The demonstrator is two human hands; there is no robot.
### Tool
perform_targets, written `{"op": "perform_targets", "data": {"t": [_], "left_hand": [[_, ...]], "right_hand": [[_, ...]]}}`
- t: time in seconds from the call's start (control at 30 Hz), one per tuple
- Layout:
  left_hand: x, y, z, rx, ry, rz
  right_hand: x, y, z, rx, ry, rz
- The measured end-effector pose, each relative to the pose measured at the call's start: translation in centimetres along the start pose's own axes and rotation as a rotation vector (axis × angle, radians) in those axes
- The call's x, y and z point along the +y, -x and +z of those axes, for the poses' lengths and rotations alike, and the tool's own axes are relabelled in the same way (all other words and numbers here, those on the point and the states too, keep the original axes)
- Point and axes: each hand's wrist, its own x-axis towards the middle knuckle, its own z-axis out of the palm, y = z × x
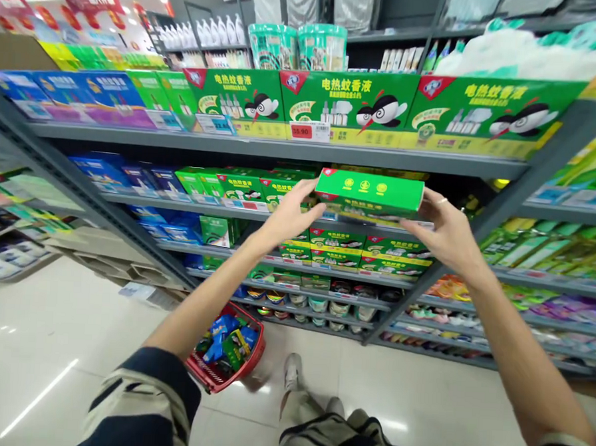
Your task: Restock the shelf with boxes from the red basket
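Green box [369,192] held in front of the rack [282,148]
Left hand [294,213] grasps its left end, right hand [447,232] its right, so neither is nearer; its long axis runs from hand to hand, roughly along the rack's ledges. A red basket [210,379] stands near the rack's foot.

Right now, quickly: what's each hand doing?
Left hand: holding a green box by its left end.
Right hand: holding the same box by its right end.
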Motion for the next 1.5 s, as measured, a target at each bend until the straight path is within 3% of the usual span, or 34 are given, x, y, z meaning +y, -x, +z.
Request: {"op": "perform_targets", "data": {"t": [0.1,0.2,0.33,0.47,0.67,1.07,1.5], "left_hand": [[-1.2,-3.0,0.7,-0.021,-0.133,-0.044],[-2.4,-3.9,1.6,0.002,-0.258,-0.134],[-2.4,-3.0,1.4,0.163,-0.432,0.028],[-2.7,-2.5,0.2,0.100,-0.518,0.097],[-5.3,-2.3,-0.6,-0.057,-0.580,0.063],[-5.6,-1.8,-0.1,-0.046,-0.570,0.095],[-5.2,-2.0,-0.1,-0.031,-0.568,0.107]], "right_hand": [[1.9,-2.4,0.4,-0.006,0.036,-0.002],[4.9,-4.6,1.5,-0.080,-0.057,0.097],[8.4,-7.3,3.0,-0.246,-0.194,0.206],[10.1,-8.6,3.8,-0.364,-0.213,0.233],[10.5,-8.6,3.8,-0.357,-0.157,0.235],[11.6,-8.0,3.8,-0.402,-0.118,0.199],[11.2,-7.3,3.9,-0.355,-0.033,0.161]]}}
